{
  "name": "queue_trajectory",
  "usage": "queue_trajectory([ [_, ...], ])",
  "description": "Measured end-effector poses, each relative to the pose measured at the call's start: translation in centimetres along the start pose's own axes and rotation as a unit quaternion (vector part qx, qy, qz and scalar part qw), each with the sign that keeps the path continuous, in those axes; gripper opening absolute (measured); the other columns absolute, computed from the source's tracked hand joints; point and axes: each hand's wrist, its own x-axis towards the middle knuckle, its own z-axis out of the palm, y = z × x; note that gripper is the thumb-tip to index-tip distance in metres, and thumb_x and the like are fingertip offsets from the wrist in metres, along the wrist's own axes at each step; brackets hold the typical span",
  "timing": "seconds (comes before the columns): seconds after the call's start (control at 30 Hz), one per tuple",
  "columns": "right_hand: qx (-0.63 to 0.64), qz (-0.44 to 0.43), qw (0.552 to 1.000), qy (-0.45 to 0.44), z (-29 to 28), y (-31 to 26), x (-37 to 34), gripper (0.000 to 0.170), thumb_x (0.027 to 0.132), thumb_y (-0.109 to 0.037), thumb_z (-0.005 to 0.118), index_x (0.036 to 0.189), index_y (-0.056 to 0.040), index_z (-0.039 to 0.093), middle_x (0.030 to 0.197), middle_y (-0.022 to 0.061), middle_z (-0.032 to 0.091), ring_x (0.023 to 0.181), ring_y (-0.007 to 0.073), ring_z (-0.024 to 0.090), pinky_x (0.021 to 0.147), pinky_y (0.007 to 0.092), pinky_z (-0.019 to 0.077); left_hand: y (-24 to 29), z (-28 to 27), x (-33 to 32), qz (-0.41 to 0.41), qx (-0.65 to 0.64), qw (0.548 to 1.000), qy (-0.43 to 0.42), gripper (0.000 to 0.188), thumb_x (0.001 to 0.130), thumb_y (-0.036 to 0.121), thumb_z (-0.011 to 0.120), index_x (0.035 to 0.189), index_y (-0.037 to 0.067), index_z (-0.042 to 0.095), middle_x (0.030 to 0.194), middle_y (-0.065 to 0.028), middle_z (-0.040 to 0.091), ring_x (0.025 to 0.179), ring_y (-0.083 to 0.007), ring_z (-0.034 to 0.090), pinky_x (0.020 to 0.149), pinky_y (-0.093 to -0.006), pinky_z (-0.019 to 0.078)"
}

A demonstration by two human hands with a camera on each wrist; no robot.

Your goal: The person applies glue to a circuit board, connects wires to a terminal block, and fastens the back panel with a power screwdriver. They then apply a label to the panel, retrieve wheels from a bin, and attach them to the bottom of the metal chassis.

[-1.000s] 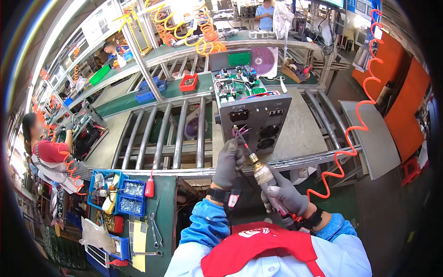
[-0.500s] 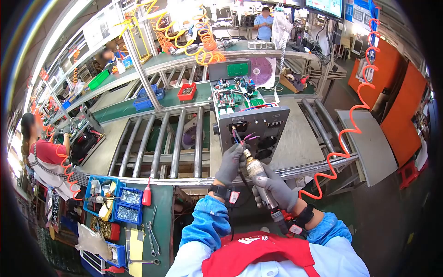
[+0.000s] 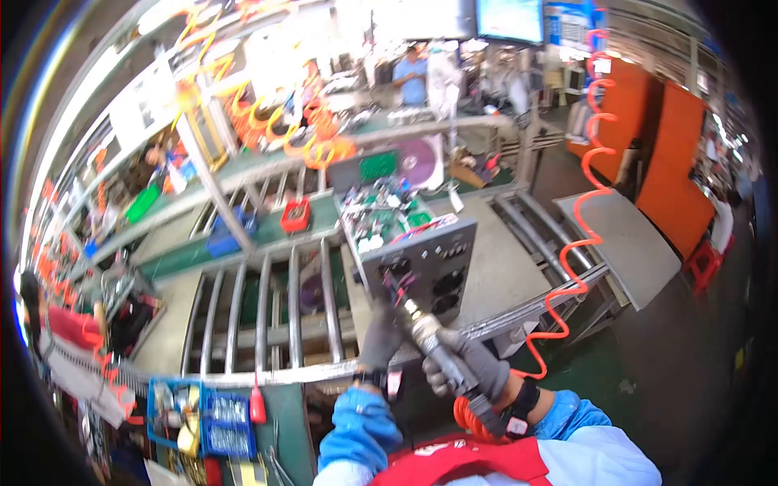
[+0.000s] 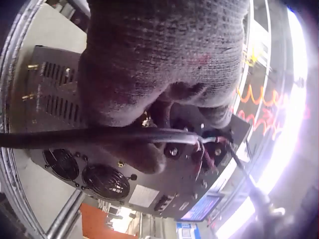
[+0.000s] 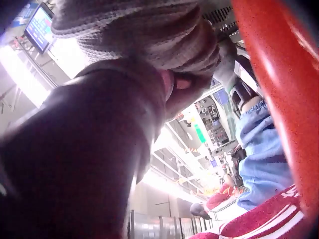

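Note:
A dark metal cabinet with fans and vents in its panel [image 3: 421, 267] stands before me, its green circuit boards [image 3: 381, 215] exposed on top. In a grey knitted glove, my left hand [image 4: 159, 59] holds a black cable [image 4: 99, 137] between thumb and fingers. Thin wires [image 4: 199, 157] fan out from the cable's end by the panel. My gloved right hand [image 3: 478, 364] wraps round an air screwdriver [image 3: 446, 356] slanting toward the panel. Its slim bit [image 4: 239, 167] reaches a wire end there, close past the left fingers. In the right wrist view the driver's dark body fills the lower left.
A roller conveyor [image 3: 263, 316] runs left of the cabinet. An orange coiled hose [image 3: 579, 227] hangs at right. Blue bins [image 3: 228, 421] of small parts and a red bottle [image 3: 258, 405] are at lower left. Another person [image 3: 69, 324] works at far left.
The head view has tilted, so the cabinet sits lower and further left. The screwdriver's nose has come nearer the left hand and panel. Both hands keep their holds.

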Motion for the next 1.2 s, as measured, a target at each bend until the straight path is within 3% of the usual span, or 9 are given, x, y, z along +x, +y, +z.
queue_trajectory([
  [0.1,0.011,0.002,1.0,0.003,1.0,0.3,-0.2,0.042,0.1,-0.045,0.053,0.111,-0.0052,0.055,0.082,0.0097,0.064,0.06,0.0204,0.065,0.053,0.0354,0.0578,1.0,-1.6,-3.9,-0.141,0.175,0.968,0.111,0.028,0.089,0.007,0.063,0.115,-0.001,0.059,0.089,-0.009,0.067,0.076,-0.0224,0.067,0.069,-0.0349,0.0558],
  [0.13,0.007,0.003,1.0,0.012,1.4,0.4,-0.2,0.041,0.1,-0.045,0.053,0.111,-0.0053,0.055,0.082,0.0096,0.064,0.059,0.0204,0.065,0.053,0.035,0.0577,1.7,-2.1,-4.7,-0.208,-0.031,0.974,0.089,0.025,0.092,0.015,0.058,0.113,0.0,0.06,0.08,-0.005,0.058,0.067,-0.0184,0.059,0.06,-0.0318,0.0486],
  [0.2,0.034,0.0,0.999,0.01,2.6,0.6,-0.8,0.041,0.099,-0.045,0.054,0.106,-0.0043,0.056,0.08,0.0078,0.065,0.058,0.0185,0.065,0.05,0.0327,0.0569,3.1,-3.2,-6.2,-0.353,-0.441,0.811,0.152,0.032,0.098,0.03,0.048,0.108,0.002,0.061,0.062,0.003,0.04,0.05,-0.0106,0.043,0.042,-0.0257,0.0343],
  [0.33,-0.019,-0.028,0.999,0.014,2.8,1.0,-0.6,0.042,0.099,-0.045,0.054,0.107,-0.003,0.055,0.083,0.0076,0.065,0.063,0.0179,0.066,0.052,0.0307,0.0565,17.8,-4.6,-8.4,-0.337,-0.403,0.823,-0.217,0.026,0.093,0.022,0.06,0.111,0.004,0.057,0.093,0.0041,0.053,0.076,-0.0028,0.047,0.063,-0.0177,0.0366],
  [0.4,-0.018,-0.03,0.999,0.008,2.6,1.4,-0.4,0.043,0.099,-0.044,0.055,0.11,-0.0024,0.054,0.085,0.0082,0.065,0.066,0.0185,0.067,0.054,0.0307,0.057,19.3,-3.6,-10.7,-0.243,-0.408,0.858,-0.195,0.03,0.098,0.019,0.058,0.124,0.006,0.054,0.084,0.0076,0.051,0.068,-0.0011,0.045,0.057,-0.0166,0.035],
  [0.6,0.003,-0.05,0.998,0.044,4.8,1.8,-0.8,0.04,0.096,-0.044,0.061,0.098,-0.0037,0.056,0.07,0.0053,0.059,0.055,0.0184,0.064,0.047,0.0296,0.0544,18.6,-2.8,-11.7,-0.276,-0.404,0.861,-0.138,0.028,0.091,0.014,0.061,0.117,0.007,0.057,0.084,0.0062,0.053,0.068,-0.003,0.047,0.058,-0.0167,0.0364],
  [0.73,-0.018,-0.059,0.998,0.026,2.8,2.3,0.3,0.048,0.099,-0.047,0.054,0.102,0.0005,0.055,0.084,0.0096,0.063,0.06,0.0195,0.062,0.056,0.0329,0.0561,19.9,-2.0,-11.1,-0.301,-0.385,0.868,-0.093,0.027,0.086,0.009,0.059,0.112,0.002,0.058,0.083,0.0058,0.054,0.071,-0.0027,0.046,0.06,-0.0182,0.0361],
  [0.87,-0.065,-0.037,0.994,0.076,5.3,1.4,-0.6,0.049,0.096,-0.052,0.055,0.091,-0.0035,0.058,0.07,0.005,0.06,0.054,0.0168,0.059,0.052,0.0309,0.0542,19.5,-0.9,-12.1,-0.23,-0.283,0.929,-0.058,0.025,0.094,0.012,0.063,0.115,-0.001,0.059,0.101,0.0001,0.058,0.092,-0.0072,0.051,0.082,-0.0241,0.045],
  [1.2,-0.14,-0.079,0.982,0.096,6.3,0.8,-0.4,0.028,0.099,-0.036,0.054,0.118,-0.0161,0.048,0.08,0.0043,0.06,0.058,0.0155,0.061,0.049,0.0309,0.0533,16.4,-0.6,-12.4,-0.245,-0.363,0.895,-0.085,0.039,0.094,0.016,0.07,0.125,-0.001,0.053,0.103,0.002,0.061,0.094,-0.0063,0.055,0.083,-0.0222,0.047],
])
